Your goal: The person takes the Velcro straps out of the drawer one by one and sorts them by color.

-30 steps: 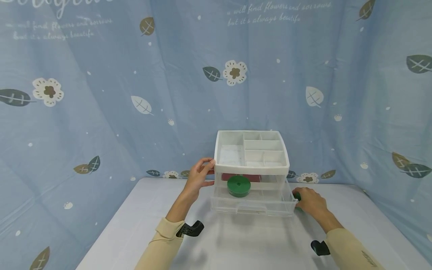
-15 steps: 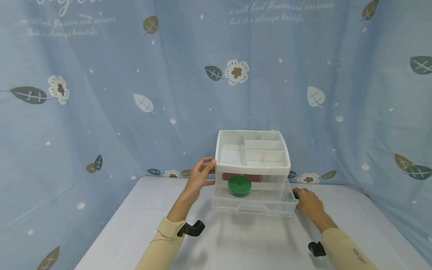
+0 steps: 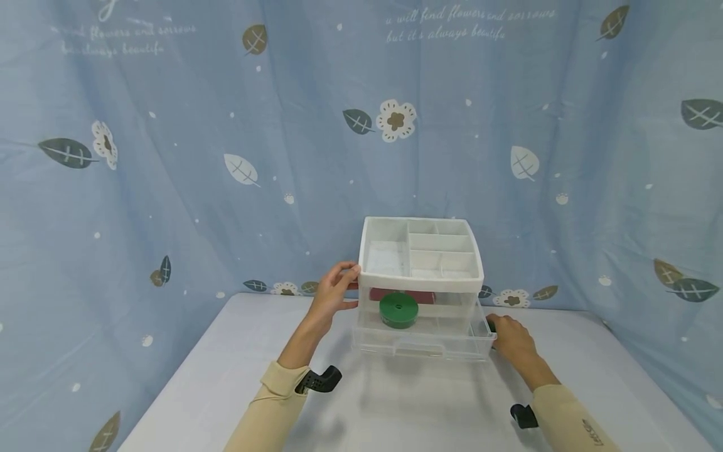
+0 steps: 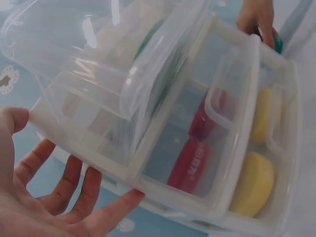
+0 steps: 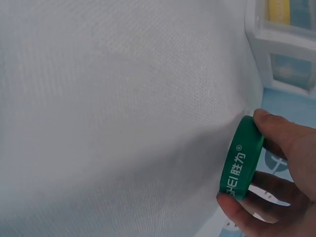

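A white organizer [image 3: 420, 284] with see-through drawers stands on the table. Its upper clear drawer [image 3: 367, 342] is pulled out, and a flat green tape roll [image 3: 398, 311] lies inside. My left hand [image 3: 330, 295] rests against the organizer's left side, fingers spread and fingertips touching the frame, as the left wrist view also shows. Beside the drawer's right side, my right hand [image 3: 514, 339] holds a second green tape roll [image 5: 241, 158] with white lettering. Thumb and fingers grip it by its edges in the right wrist view. The head view mostly hides this roll behind the hand.
Below the pulled-out drawer, the left wrist view shows red rolls [image 4: 190, 165] in one drawer and yellow rolls [image 4: 253, 185] in the lowest. The organizer's top has several divided compartments [image 3: 386, 258]. A blue patterned curtain [image 3: 305, 125] hangs behind the white table [image 3: 418, 408].
My right hand has shifted slightly left with the green tape roll, along the drawer's right side. The left hand keeps its place on the organizer. The head view has shifted a little.
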Demonstrator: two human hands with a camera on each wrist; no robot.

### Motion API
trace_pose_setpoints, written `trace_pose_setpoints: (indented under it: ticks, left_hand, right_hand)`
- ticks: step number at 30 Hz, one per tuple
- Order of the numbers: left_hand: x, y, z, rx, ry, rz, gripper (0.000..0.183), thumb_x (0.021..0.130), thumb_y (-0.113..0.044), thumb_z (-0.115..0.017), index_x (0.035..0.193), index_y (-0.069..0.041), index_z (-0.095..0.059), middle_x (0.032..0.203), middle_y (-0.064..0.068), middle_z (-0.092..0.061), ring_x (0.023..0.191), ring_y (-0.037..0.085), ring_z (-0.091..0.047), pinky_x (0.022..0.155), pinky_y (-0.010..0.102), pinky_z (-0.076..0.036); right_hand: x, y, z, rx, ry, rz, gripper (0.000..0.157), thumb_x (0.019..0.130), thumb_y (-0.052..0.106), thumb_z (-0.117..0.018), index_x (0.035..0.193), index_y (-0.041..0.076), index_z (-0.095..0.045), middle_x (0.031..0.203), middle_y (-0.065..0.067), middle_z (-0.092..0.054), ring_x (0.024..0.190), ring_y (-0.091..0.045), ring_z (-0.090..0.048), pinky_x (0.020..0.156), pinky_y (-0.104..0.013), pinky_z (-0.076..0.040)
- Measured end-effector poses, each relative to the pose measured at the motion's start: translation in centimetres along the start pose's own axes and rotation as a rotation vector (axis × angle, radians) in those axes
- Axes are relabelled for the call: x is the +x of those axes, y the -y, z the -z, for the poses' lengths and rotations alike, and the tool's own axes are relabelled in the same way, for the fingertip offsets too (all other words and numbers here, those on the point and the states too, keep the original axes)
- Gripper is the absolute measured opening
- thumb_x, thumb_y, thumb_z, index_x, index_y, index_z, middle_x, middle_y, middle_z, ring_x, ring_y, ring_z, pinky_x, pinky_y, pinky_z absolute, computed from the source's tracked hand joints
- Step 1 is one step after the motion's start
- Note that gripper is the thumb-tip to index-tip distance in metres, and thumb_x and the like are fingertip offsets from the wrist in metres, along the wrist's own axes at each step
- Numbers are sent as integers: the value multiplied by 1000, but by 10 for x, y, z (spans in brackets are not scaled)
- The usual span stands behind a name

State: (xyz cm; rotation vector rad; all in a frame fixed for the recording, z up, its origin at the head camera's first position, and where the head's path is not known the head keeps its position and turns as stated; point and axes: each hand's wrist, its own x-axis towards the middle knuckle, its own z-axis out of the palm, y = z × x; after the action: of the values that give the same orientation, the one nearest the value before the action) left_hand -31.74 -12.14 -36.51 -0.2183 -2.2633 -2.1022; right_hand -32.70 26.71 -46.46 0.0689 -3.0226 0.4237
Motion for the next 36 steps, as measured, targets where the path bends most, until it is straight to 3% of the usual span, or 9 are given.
trace_pose_setpoints:
  ticks: [5,14,20,25,32,36]
  left_hand:
    - [0,-1,1,16,1,13,49,90,-59,-61,125,-25,-59,122,9,-61,110,23,-63,83,46,-60]
    - [3,-1,0,21,2,12,51,89,-61,-61,124,-24,-59,122,9,-60,112,29,-62,83,46,-60]
    - [4,1,-4,40,-13,-24,49,91,-61,-58,124,-25,-58,120,9,-59,108,24,-62,85,48,-59]
    - [3,3,-6,60,-1,-39,47,93,-59,-56,125,-25,-57,120,9,-59,108,24,-61,84,46,-59]
    - [4,3,-4,77,25,-57,44,95,-56,-55,126,-24,-57,118,10,-57,108,25,-61,83,46,-60]
    - [7,5,-2,72,39,-62,42,96,-53,-55,126,-23,-56,119,10,-57,108,26,-61,82,46,-60]
  right_hand:
    - [0,2,-1,5,-2,1,47,81,1,-74,124,-7,-58,114,-32,-62,102,-48,-62,85,-59,-52]
    - [1,-3,-1,33,-13,16,47,81,0,-75,125,-6,-58,114,-33,-61,101,-49,-61,83,-61,-52]
    - [5,-7,0,-38,18,72,52,83,10,-75,129,-3,-54,113,-34,-58,96,-47,-61,80,-61,-53]
    - [1,-6,2,-78,45,87,47,90,21,-68,128,-1,-51,114,-35,-55,94,-48,-59,74,-61,-54]
    - [-4,-9,-2,-43,25,57,53,88,16,-70,134,-2,-50,125,-36,-51,107,-54,-54,82,-66,-51]
    - [-5,-12,-1,-11,52,71,58,89,22,-71,136,-3,-49,131,-37,-48,114,-56,-51,87,-68,-47]
